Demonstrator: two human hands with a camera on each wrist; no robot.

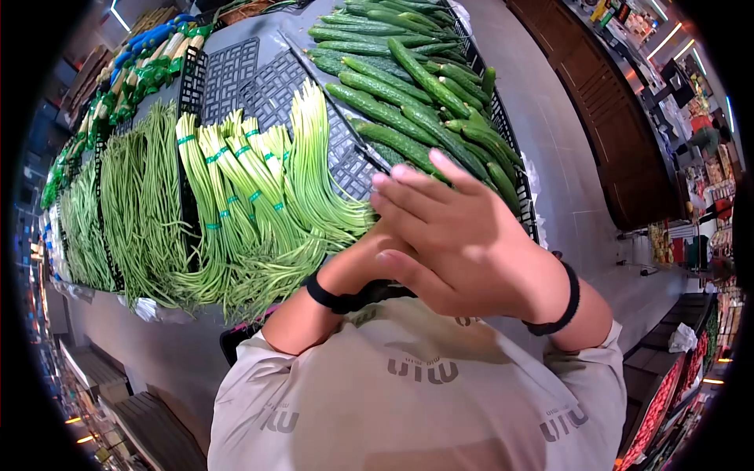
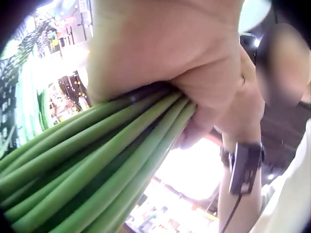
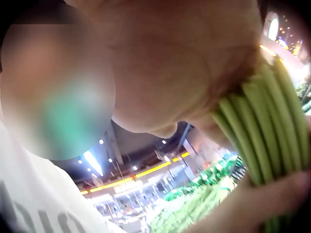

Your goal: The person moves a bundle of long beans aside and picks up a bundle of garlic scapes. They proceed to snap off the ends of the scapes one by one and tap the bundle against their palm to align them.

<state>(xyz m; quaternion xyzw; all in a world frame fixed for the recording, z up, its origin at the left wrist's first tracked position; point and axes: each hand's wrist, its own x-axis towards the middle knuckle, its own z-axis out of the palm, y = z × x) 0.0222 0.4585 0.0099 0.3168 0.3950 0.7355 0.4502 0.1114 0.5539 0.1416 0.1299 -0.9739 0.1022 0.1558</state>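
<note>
Both hands meet in front of the chest. My right hand (image 1: 479, 243) lies over my left hand (image 1: 385, 243) in the head view, its fingers extended, its palm hidden there. My left hand (image 2: 165, 48) grips green stems (image 2: 116, 150), which fan out toward the lower left of the left wrist view. In the right wrist view, the palm of my right hand (image 3: 184, 63) is against or very near the stem ends (image 3: 265, 116); exact contact cannot be told. Lower right, my left hand (image 3: 272, 199) is round the stems. Long pale-green stems (image 1: 314, 141) lie left of the hands.
Cucumbers (image 1: 424, 102) fill the crate beyond the hands. Banded bundles (image 1: 243, 173) and loose long beans (image 1: 141, 196) lie to the left. A black grid tray (image 1: 271, 86) is behind them. An aisle floor (image 1: 569, 157) and wooden counter (image 1: 605, 102) are at the right.
</note>
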